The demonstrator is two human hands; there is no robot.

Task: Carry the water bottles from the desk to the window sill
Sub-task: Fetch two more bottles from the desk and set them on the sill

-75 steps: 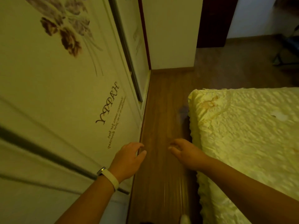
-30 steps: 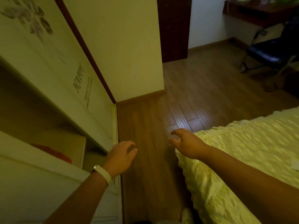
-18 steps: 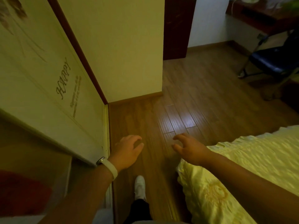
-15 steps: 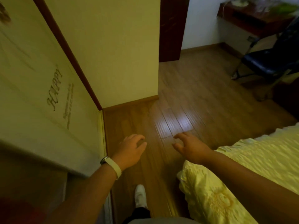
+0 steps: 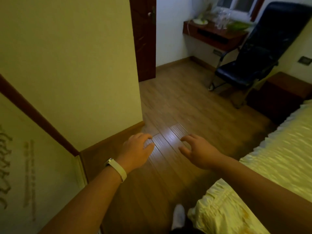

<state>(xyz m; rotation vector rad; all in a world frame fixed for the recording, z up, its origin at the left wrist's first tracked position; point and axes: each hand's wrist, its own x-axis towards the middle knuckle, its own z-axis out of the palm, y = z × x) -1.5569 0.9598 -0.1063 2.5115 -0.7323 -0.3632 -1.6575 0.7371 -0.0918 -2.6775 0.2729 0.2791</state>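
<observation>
Clear water bottles (image 5: pixel 222 17) stand blurred on a dark wooden desk (image 5: pixel 214 33) at the far upper right, under a window (image 5: pixel 239 5). My left hand (image 5: pixel 137 152), with a white wristband, and my right hand (image 5: pixel 198 152) are both stretched out in front of me above the wooden floor, far from the desk. Neither hand holds anything; the fingers of both are loosely curled and apart.
A black office chair (image 5: pixel 253 53) stands in front of the desk, a dark nightstand (image 5: pixel 283 93) beside it. A bed with a yellow cover (image 5: pixel 270 166) fills the right. A wardrobe door (image 5: pixel 33 166) and a wall corner (image 5: pixel 135 65) are on my left; a dark door (image 5: pixel 145 36) stands beyond.
The view has swung up and to the right past the wardrobe and bed corner; the desk, chair and window have come into sight. Both hands stay out in front, holding nothing.
</observation>
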